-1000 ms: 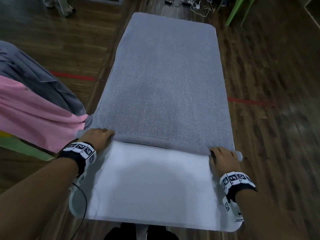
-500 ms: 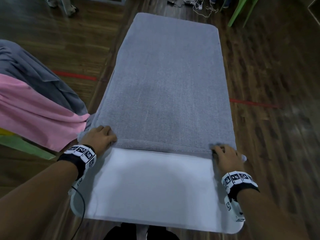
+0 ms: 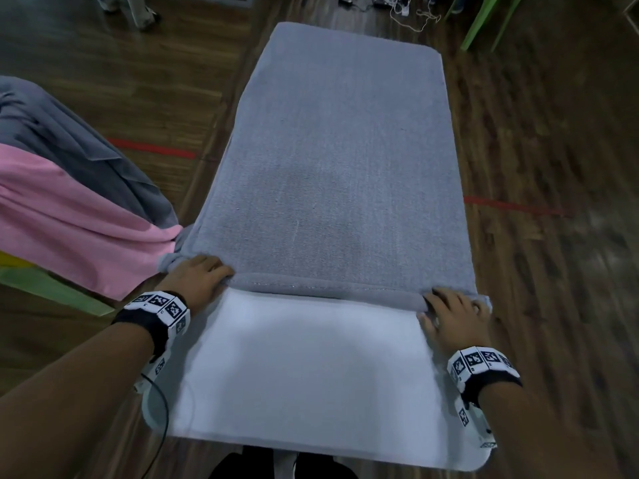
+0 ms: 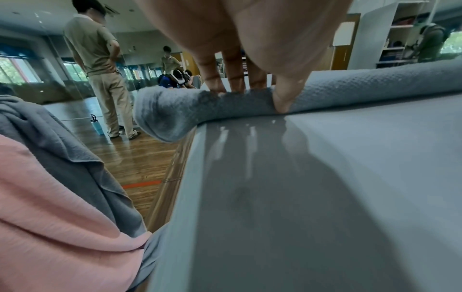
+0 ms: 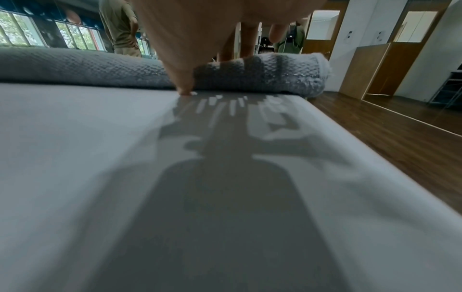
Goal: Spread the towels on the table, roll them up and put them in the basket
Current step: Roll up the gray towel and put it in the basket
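A grey towel (image 3: 339,160) lies flat along the white table (image 3: 311,375). Its near end is turned into a thin roll (image 3: 325,288) across the table's width. My left hand (image 3: 198,276) holds the roll's left end, which sticks out past the table edge. In the left wrist view the fingers (image 4: 215,79) lie over the roll (image 4: 362,87) and the thumb (image 4: 282,98) presses its near side. My right hand (image 3: 453,316) holds the right end the same way; its thumb (image 5: 183,83) touches the table beside the roll (image 5: 75,67).
A pink towel (image 3: 69,219) and another grey towel (image 3: 69,133) hang in a heap at the left, close to my left arm, over something green (image 3: 52,292). A green chair (image 3: 491,19) and cables (image 3: 404,8) lie beyond the table. A person (image 4: 100,59) stands far left.
Both hands have turned the roll a little farther away from me, and it looks slightly thicker. More bare white table shows in front of it.
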